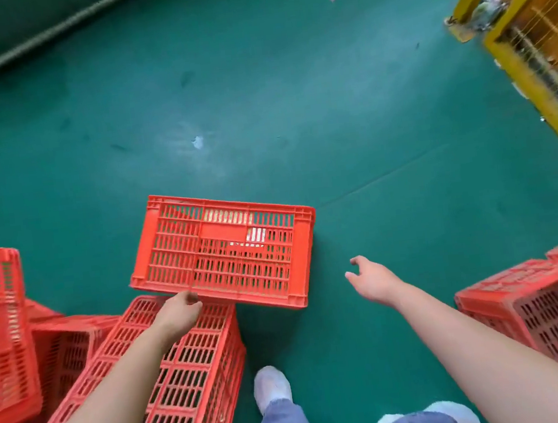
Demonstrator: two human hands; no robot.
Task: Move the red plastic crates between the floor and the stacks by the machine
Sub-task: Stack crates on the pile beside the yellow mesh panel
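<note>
A red slatted plastic crate (226, 248) hangs tilted in front of me, its side wall facing up, above the green floor. My left hand (180, 313) grips its near bottom rim. Below that hand stands another red crate (181, 376), seen from its side. My right hand (372, 275) is held out to the right of the carried crate with fingers loosely spread, touching nothing.
More red crates (0, 326) are piled at the left, and a red crate stack (549, 307) stands at the right. A yellow mesh machine guard (537, 56) fills the upper right. My two feet (272, 386) stand on the green floor (258, 93).
</note>
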